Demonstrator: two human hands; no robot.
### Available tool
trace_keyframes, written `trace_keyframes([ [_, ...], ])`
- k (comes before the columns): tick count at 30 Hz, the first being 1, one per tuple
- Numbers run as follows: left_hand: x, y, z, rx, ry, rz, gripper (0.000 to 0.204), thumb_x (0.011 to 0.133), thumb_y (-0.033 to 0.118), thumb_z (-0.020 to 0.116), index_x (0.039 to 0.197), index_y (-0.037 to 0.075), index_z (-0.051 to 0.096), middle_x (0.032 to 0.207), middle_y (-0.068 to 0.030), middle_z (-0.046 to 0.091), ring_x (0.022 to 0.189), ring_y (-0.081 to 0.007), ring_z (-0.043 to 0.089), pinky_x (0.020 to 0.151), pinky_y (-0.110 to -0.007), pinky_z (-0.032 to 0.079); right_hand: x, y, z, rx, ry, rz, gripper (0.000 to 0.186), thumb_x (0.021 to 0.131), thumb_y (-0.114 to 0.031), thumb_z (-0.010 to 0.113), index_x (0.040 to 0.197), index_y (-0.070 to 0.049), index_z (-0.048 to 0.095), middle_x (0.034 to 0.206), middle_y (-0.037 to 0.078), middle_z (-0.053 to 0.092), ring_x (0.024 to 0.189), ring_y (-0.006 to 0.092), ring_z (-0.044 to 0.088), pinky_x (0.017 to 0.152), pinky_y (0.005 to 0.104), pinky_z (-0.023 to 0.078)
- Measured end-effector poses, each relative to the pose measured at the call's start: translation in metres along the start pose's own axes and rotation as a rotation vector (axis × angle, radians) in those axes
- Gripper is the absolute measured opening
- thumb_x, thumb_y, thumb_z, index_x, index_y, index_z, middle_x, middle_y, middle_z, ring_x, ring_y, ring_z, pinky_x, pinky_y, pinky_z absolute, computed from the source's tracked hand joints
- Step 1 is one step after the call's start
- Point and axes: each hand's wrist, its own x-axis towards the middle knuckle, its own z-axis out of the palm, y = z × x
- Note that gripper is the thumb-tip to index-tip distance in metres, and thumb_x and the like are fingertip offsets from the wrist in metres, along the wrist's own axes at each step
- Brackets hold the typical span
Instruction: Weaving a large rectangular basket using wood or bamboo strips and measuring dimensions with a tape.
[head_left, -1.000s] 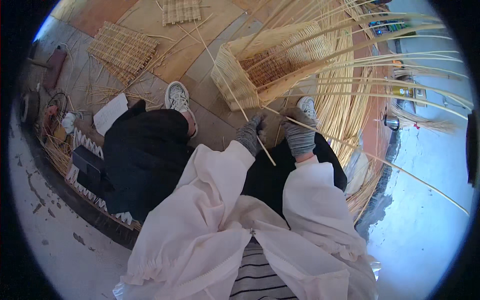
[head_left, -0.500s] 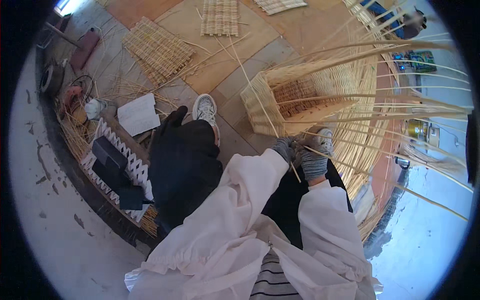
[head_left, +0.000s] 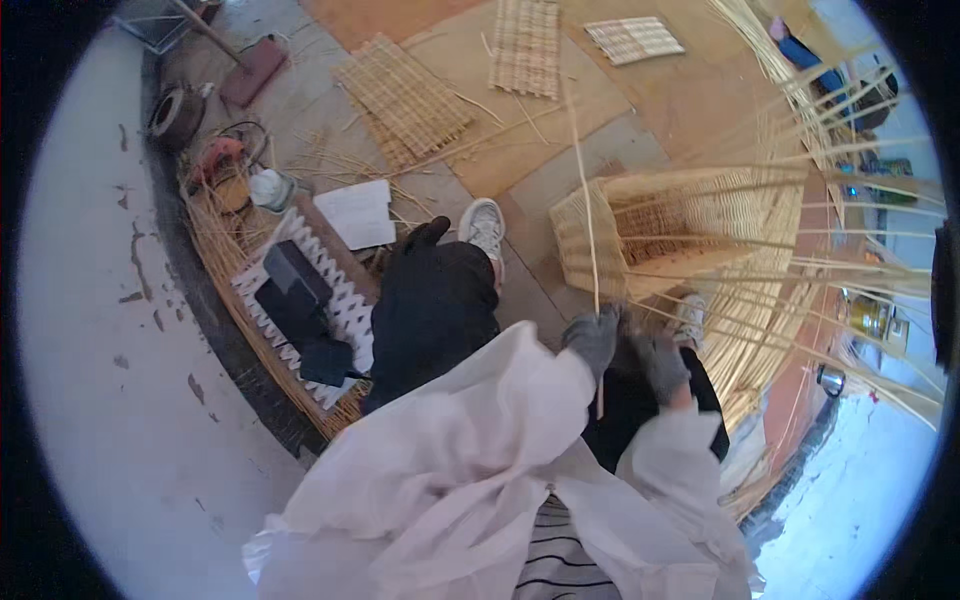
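Note:
A woven wicker basket (head_left: pixel 745 200) lies tilted in front of me to the right, its long unwoven rods fanning out to the right edge. My left hand (head_left: pixel 592 340), in a grey glove, is closed on a thin pale wicker rod (head_left: pixel 588 205) that stands up past the basket's left side; its lower end pokes out below the hand. My right hand (head_left: pixel 662 368), also gloved in grey, is beside the left at the basket's near corner. Motion smears its fingers, so what they hold cannot be made out.
Several flat woven panels (head_left: pixel 527 48) lie on the tiled floor ahead. To my left are a white sheet of paper (head_left: pixel 356 214), a white lattice crate (head_left: pixel 345 325) with dark boxes (head_left: pixel 298 275), and a red tool (head_left: pixel 218 158). A steel cup (head_left: pixel 830 380) stands at the right.
The view has swung, so the scene sits further right and lower. My hands have drawn slightly apart, and the rod in my left hand stands more upright.

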Motion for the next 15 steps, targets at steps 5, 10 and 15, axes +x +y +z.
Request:
trace_keyframes([
  [5,-0.050,0.111,-0.159,0.375,-0.128,0.505,0.029,0.086,0.025,0.041,0.105,0.007,0.052,0.081,-0.0186,0.058,0.070,-0.0359,0.056,0.062,-0.040,0.046,0.018,-0.236,-0.015,0.724,-0.036,-0.092,0.035,0.080,-0.029,0.058,0.098,0.000,0.050,0.082,0.007,0.054,0.070,0.0165,0.052,0.063,0.0279,0.044],
  [10,0.020,0.190,-0.274,-0.093,-0.078,0.391,0.027,0.079,0.018,0.059,0.101,0.003,0.056,0.089,-0.0089,0.060,0.078,-0.0137,0.053,0.066,-0.026,0.044,0.039,-0.250,-0.026,1.448,-0.133,0.310,0.034,0.079,-0.037,0.058,0.092,-0.006,0.050,0.063,0.000,0.049,0.050,0.0085,0.045,0.042,0.0200,0.036],
  [15,0.297,0.039,-0.281,0.804,0.192,0.080,0.032,0.078,0.031,0.050,0.095,0.005,0.060,0.095,-0.0161,0.060,0.089,-0.0292,0.057,0.080,-0.037,0.043,0.021,-0.185,0.062,0.916,0.237,0.257,0.029,0.082,-0.033,0.054,0.084,-0.005,0.046,0.058,0.002,0.046,0.044,0.0103,0.041,0.037,0.0223,0.030],
])
